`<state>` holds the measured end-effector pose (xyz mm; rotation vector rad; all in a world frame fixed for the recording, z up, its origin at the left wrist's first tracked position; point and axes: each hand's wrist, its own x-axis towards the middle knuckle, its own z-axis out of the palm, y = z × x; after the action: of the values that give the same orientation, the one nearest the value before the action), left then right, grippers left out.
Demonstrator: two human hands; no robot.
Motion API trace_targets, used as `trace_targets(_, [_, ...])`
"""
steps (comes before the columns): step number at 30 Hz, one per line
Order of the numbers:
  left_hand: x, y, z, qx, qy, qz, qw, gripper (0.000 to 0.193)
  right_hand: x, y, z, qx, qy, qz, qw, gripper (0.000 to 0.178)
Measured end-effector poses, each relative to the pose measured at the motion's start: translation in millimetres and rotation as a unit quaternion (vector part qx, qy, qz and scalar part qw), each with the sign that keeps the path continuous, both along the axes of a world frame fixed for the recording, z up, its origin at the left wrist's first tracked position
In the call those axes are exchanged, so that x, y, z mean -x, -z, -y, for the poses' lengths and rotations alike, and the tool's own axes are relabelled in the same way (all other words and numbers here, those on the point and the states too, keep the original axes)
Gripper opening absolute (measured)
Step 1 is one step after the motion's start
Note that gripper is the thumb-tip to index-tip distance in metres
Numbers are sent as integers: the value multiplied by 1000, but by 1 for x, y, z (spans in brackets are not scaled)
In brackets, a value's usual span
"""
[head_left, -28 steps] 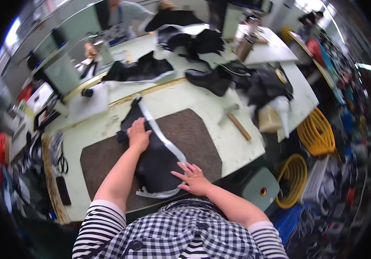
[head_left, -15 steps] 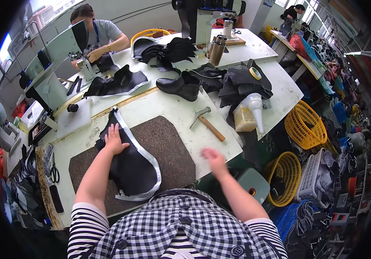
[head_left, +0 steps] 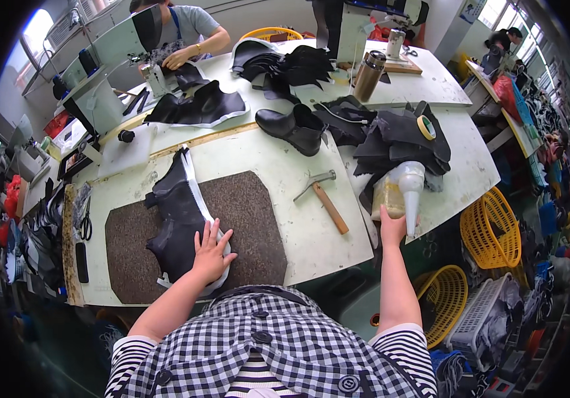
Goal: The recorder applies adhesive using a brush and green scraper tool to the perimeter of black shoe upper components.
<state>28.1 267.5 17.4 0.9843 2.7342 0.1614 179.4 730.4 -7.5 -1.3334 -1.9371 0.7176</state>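
Observation:
A black leather boot upper piece (head_left: pixel 175 215) with a white edge strip lies on a dark speckled board (head_left: pixel 252 219). My left hand (head_left: pixel 212 254) rests on its lower right edge, fingers spread. At the right edge of the table, my right hand (head_left: pixel 393 227) is at a yellowish bottle (head_left: pixel 386 192) with a long white spout (head_left: pixel 411 192). The thumb lies against its near side and the fingers pass under the spout, partly hidden. Between the hands lies a hammer (head_left: pixel 328 207) with a wooden handle.
Behind are a black boot (head_left: pixel 291 129), stacked dark pieces (head_left: pixel 397 142) with a tape roll (head_left: pixel 425 127) on top, and a metal flask (head_left: pixel 368 76). Scissors (head_left: pixel 86 222) lie at left. Yellow baskets (head_left: pixel 490 229) stand on the right. Across the table a person (head_left: pixel 195 33) works at a sewing machine.
My right hand has gone right from over the table's front edge to the bottle. My left hand has slid down the leather piece toward me. The view has shifted.

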Motion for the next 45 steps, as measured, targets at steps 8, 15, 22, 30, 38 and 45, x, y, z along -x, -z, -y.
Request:
trace_targets(8, [0,5,-7,-3,-9,-6,1000,68,-10,19,-47,-57,-103,-8,993,95])
trace_targets(15, [3,13,-13,2,2,-23,1000,66,-21,37,-25,-109,30,-21,993,85])
trace_targets(22, [-1,8,-4,0,-18,-27,999,66,48,8,105,-33,-284,148,947,68])
trace_targets(30, [1,21,-10,-9,-1,-37,999,68,22,-25,94,94,-413,143,895,54])
trace_targets(38, [1,12,-8,-28,-6,-45,999,66,-132,-31,74,156,-143,91,973,51])
trace_targets(45, [2,16,-10,-23,-3,-47,999,67,-136,-20,-11,151,-128,177,964,53])
